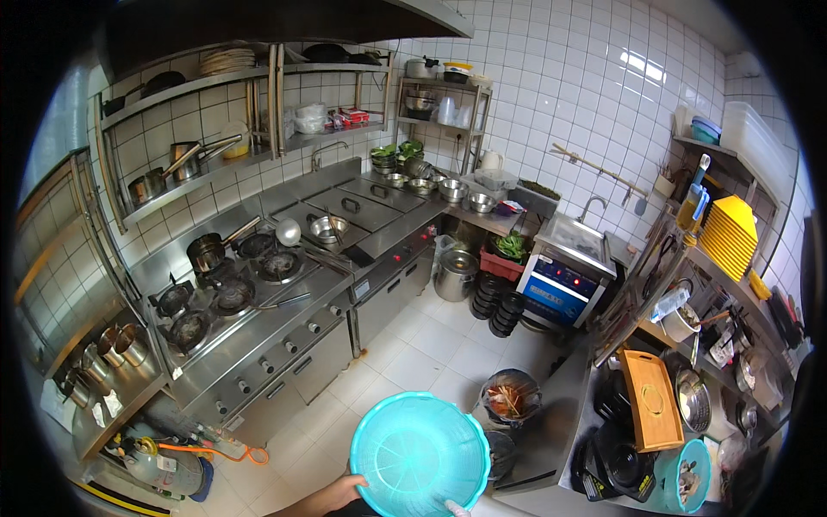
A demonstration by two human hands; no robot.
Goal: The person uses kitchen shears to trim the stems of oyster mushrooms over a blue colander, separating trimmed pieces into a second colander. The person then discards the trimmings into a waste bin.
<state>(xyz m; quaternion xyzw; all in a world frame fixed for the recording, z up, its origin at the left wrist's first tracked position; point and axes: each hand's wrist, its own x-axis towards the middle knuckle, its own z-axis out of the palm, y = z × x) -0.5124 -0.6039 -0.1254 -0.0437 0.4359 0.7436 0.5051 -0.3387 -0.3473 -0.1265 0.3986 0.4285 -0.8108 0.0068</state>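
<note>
A turquoise plastic colander [413, 452] is held out in front of me, its wide mouth facing up and nothing visible inside it. My left hand [345, 492] grips its scalloped rim on the left side, with the thumb over the edge. Only the fingers of my right hand [457, 509] show at the bottom of the picture, apparently in a thin clear glove, over the near right rim. The rest of that hand is hidden or out of view. Beneath lies the pale tiled floor [381, 381].
On the left stand a gas range [278, 323] with a ladle and a gas cylinder [165, 468] with an orange hose. A lined waste bin [510, 400] is close on the right. A steel counter carries a wooden tray [652, 400] and a second turquoise basket [701, 459]. Stacked black bowls [507, 313] stand further off.
</note>
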